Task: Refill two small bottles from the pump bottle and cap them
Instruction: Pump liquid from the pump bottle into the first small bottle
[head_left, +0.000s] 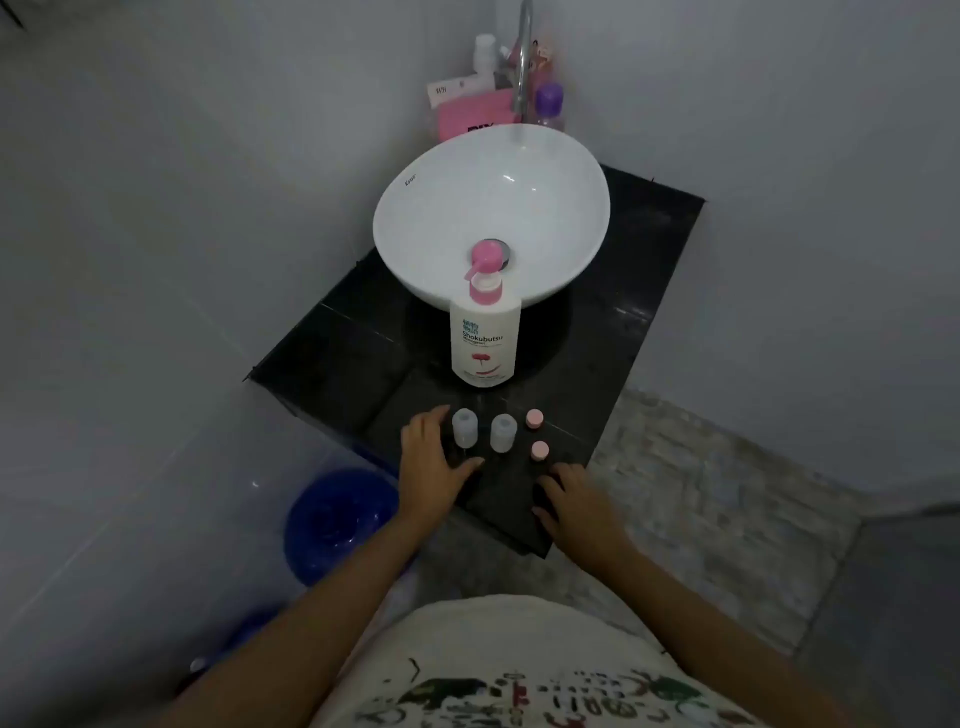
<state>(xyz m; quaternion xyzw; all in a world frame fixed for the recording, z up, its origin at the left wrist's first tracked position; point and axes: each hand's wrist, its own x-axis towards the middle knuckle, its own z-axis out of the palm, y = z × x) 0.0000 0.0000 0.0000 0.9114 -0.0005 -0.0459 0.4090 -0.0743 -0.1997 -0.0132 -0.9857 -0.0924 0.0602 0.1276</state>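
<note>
Neither grip holds anything: left hand (434, 457) spreads wide just beside the nearer small bottle (464, 427), so it should clasp that uncapped body upright before reaching the pump bottle (485, 338) beyond.

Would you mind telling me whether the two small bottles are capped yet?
Uncapped: both small bottles stand open-necked, and the two pink caps lie beside them on the counter.
</note>
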